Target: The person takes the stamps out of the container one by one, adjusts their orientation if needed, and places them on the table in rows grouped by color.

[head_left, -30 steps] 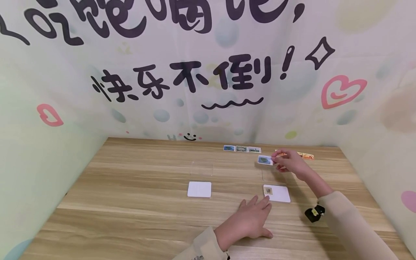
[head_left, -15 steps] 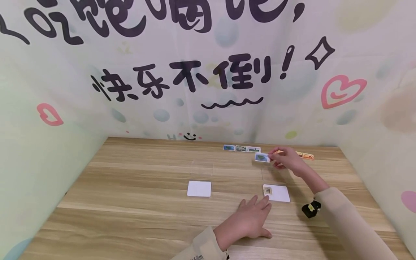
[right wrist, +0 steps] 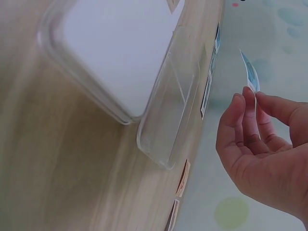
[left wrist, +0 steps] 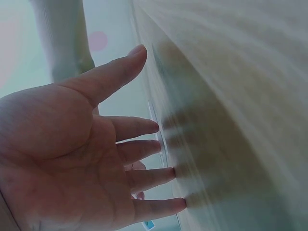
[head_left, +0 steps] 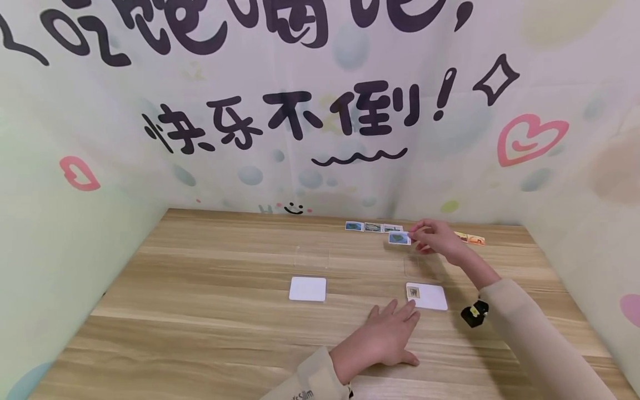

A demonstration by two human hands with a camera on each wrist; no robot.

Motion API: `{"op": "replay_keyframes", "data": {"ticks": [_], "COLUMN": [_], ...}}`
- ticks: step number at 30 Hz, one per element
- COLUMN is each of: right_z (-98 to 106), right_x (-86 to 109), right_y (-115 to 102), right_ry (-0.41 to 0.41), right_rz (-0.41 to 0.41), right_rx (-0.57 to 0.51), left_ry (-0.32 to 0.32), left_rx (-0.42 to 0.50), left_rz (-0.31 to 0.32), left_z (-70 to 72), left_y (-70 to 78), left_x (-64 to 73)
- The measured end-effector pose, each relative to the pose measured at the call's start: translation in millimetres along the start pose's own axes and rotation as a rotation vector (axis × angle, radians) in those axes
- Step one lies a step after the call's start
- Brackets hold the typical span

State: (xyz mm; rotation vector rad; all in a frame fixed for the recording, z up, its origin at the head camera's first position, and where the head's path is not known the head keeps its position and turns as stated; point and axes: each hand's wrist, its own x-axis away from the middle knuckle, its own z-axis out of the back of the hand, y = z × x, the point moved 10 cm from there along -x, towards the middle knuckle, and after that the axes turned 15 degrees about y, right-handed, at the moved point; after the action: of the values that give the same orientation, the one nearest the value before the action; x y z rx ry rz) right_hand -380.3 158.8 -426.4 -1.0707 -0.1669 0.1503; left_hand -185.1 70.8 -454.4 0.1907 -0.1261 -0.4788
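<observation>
My right hand [head_left: 436, 241] pinches a blue stamp [head_left: 399, 238] with a green shape on it, between thumb and fingers. It is held up off the table, just in front of the row at the back. In the right wrist view the stamp [right wrist: 251, 72] looks thin and slightly bent. My left hand [head_left: 382, 337] lies with fingers spread, its fingertips at the near edge of a white card [head_left: 433, 298]. The palm in the left wrist view holds nothing. One small brown stamp [head_left: 413, 291] sits on that card's left end, in a clear shallow case [right wrist: 126, 120].
Three stamps [head_left: 373, 227] lie in a row along the back edge. Orange stamps [head_left: 475, 240] lie to the right, partly behind my right hand. Another white card [head_left: 307, 289] stands left of centre. Clear lids [head_left: 312, 257] lie behind both cards. A printed cloth wall borders the table.
My right hand has moved left and slightly back with the blue stamp, toward the row of stamps. The left hand has stayed in place.
</observation>
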Motion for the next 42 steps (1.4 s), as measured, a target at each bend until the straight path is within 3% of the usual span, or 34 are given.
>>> {"op": "replay_keyframes", "data": {"ticks": [15,25,32,42], "right_z": [-8.7,-14.6,-17.6,-23.1], "right_x": [-10.1,-14.2,-18.1,-24.1], "right_y": [-3.2,-5.2,-7.5,-13.7], "right_ry": [-0.014,-0.043,-0.05,-0.071], "right_rz": [0.002,0.008,0.017,0.033], "right_rx": [0.015,0.018,0.021,0.002], "left_ry": [0.014,0.036,0.085,0.076], "left_rx": [-0.022,0.035,-0.003,0.0], "left_rz": [0.003,0.051,0.055,0.086], "left_z": [2.0,4.5,9.3,7.5], "left_y": [-0.1,-1.6,-2.5,-3.2], "left_x": [0.0,-1.7,-2.7,-2.5]}}
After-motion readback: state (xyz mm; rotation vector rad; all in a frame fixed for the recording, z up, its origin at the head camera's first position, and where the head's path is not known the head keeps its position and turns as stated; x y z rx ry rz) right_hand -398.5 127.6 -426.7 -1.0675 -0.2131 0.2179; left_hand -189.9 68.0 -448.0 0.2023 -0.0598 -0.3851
